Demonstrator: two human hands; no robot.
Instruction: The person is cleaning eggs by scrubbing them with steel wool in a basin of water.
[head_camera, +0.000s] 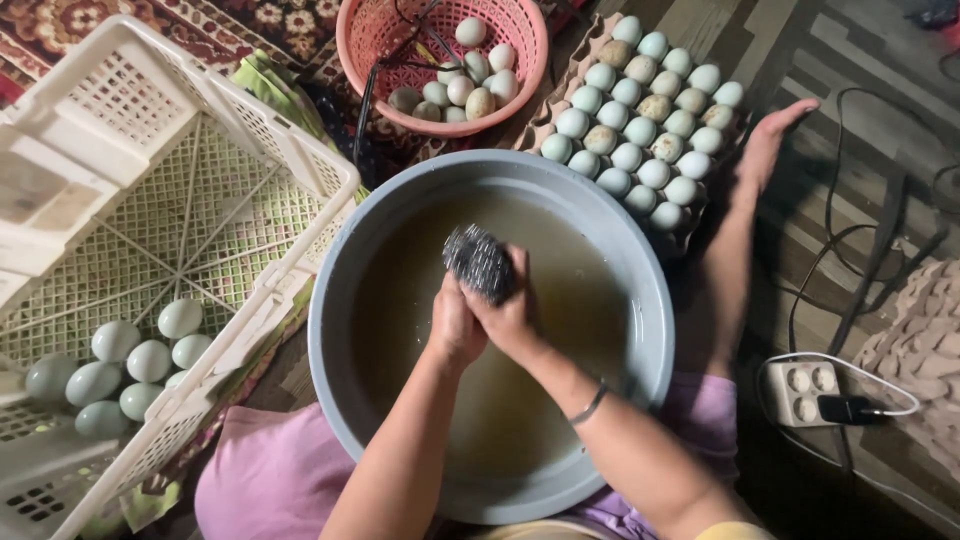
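Both hands (487, 318) clasp a grey, wiry steel-wool scrubber (478, 260) over murky water.

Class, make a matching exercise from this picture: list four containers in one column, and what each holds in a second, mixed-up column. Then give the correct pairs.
Column one:
1. grey basin
2. pink basket
3. white crate
4. cardboard egg tray

Column two:
A. a small pile of pale green eggs in one corner
B. murky water, with both hands over it
C. neat rows of pale eggs
D. a loose heap of whitish eggs

Pairs: 1-B, 2-D, 3-A, 4-C
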